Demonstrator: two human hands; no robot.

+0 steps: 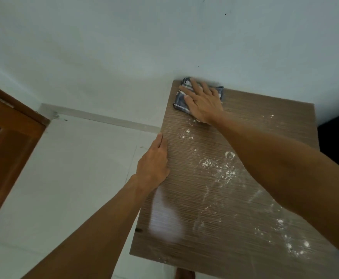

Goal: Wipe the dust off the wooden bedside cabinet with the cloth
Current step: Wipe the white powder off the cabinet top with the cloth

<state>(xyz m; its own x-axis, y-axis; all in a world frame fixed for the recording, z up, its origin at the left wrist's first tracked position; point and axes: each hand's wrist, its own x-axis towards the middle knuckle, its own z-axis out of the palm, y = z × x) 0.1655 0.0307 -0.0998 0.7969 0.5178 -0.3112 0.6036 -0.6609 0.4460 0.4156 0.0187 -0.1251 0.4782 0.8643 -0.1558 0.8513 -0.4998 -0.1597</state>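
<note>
We press the cloth (179, 102) at the cabinet's (245, 127) far left corner
Our right hand (201, 103) lies flat on it, fingers straight; our left hand (153, 164) lies flat on the left edge

Right hand (202, 101) is reached far forward and laid palm down, fingers straight and spread. Left hand (154, 164) is held nearer, laid flat, fingers straight and together.

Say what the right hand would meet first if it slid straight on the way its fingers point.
Most likely the wall. The right hand presses the cloth at the far left corner of the cabinet, fingers aimed at the wall close behind, though depth is unclear.
</note>
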